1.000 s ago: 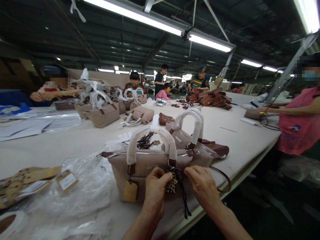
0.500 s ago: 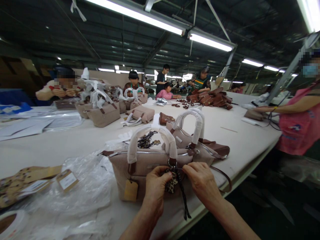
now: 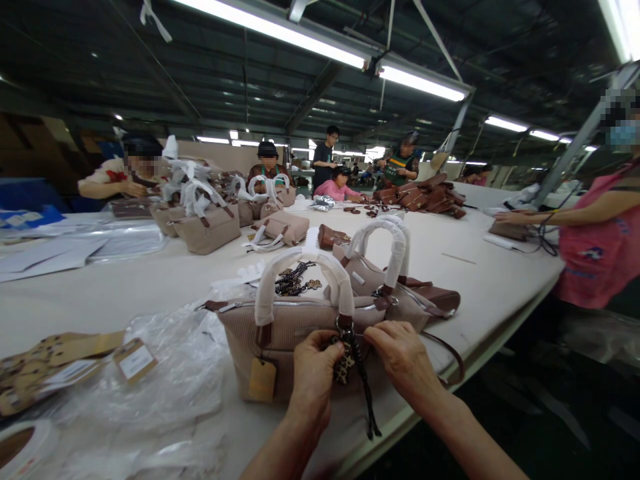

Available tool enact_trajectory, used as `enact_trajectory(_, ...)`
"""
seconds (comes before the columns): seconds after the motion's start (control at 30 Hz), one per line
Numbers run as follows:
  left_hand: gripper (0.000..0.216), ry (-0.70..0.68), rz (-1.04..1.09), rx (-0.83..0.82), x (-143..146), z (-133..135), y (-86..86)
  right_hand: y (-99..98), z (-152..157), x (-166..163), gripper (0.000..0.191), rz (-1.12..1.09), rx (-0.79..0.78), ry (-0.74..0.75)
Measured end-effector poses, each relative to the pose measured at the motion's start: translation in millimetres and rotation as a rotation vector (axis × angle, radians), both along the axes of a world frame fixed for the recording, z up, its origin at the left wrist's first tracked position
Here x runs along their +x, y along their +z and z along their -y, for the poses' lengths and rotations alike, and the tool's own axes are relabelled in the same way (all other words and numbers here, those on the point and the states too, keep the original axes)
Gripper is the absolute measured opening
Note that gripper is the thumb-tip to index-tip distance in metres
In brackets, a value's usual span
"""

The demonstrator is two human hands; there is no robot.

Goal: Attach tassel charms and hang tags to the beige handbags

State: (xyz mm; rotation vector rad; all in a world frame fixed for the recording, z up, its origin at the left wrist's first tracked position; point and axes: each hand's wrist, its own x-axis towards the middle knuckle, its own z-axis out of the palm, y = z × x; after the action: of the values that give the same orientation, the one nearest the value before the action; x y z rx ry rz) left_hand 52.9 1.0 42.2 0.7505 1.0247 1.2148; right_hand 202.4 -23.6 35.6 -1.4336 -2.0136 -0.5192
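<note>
A taupe ribbed handbag (image 3: 290,320) with white-wrapped handles stands upright at the table's near edge. From its right handle base hangs a bag charm (image 3: 344,363) with a leopard-print piece and black braided cords. My left hand (image 3: 314,373) is closed, pinching the leopard-print piece between thumb and fingers. My right hand (image 3: 400,353) is closed just right of the charm's cords, fingertips pressed together; what it pinches is too small to make out. A tan hang tag (image 3: 263,380) dangles at the bag's left side.
Behind stands a second handbag (image 3: 365,270), beside loose charms (image 3: 295,280). Clear plastic wrap (image 3: 175,360), patterned tan tags (image 3: 65,360) and a tape roll (image 3: 23,443) lie left. More bags (image 3: 207,230), a brown leather pile (image 3: 420,197) and several co-workers are around the table.
My hands barely move; my right hand shifts very slightly up and left beside the charm. Co-workers in the background shift their arms and heads a little.
</note>
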Motion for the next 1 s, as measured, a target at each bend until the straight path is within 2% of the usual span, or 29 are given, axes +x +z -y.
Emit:
enact_trajectory(0.17, 0.016, 0.005, 0.008, -0.031, 1, -1, 5.0, 1.9, -3, 2, 0.031, 0.017, -0.008, 0.016)
enact_trajectory(0.5, 0.016, -0.126, 0.040, -0.141, -7, -10, 12.7, 6.2, -7, 5, 0.024, 0.019, -0.065, 0.033)
enact_trajectory(1.0, 0.013, -0.214, 0.007, -0.145, -11, -13, 15.6, 8.1, -8, 7, 0.026, 0.044, -0.076, 0.020)
